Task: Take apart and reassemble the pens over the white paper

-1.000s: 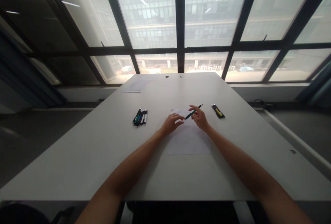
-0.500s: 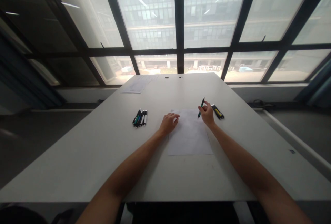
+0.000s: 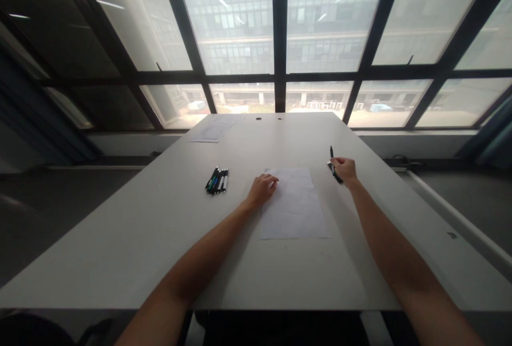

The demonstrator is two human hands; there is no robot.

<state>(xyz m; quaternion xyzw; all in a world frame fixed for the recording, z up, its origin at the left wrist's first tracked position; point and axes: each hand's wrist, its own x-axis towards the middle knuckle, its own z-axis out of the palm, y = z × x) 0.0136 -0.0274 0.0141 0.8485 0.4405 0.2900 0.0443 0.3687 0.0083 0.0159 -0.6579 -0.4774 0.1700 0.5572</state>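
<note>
So the right hand (image 3: 344,168) was over in the right half of the frame, a bit below mid-height, with a pen (image 3: 332,151) pinched between thumb and fingers, its dark end poking up past the fingertips. It was right over the right pens (image 3: 338,177), a small dark bunch partly covered by the hand, and tbh I couldn't tell whether the held pen was touching them or just above. The left hand (image 3: 262,188) was near the middle of the frame, lying on the left edge of the paper (image 3: 296,210), relaxed, fingers loosely bent, nothing showing in it. The paper sat just right of center, below mid-height, and looked blank from what I could see. Left of center were the left pens (image 3: 216,181), mostly dark ones plus a white one and some green and blue bits, lying side by side, well apart from the left hand. All of that was on a big white desk (image 3: 160,250). Some sheets (image 3: 208,131) lay on its far end, upper left of center. Big dark-framed windows (image 3: 236,21) took up the top of the frame, with a dark blue curtain (image 3: 28,106) along the left edge.
</note>
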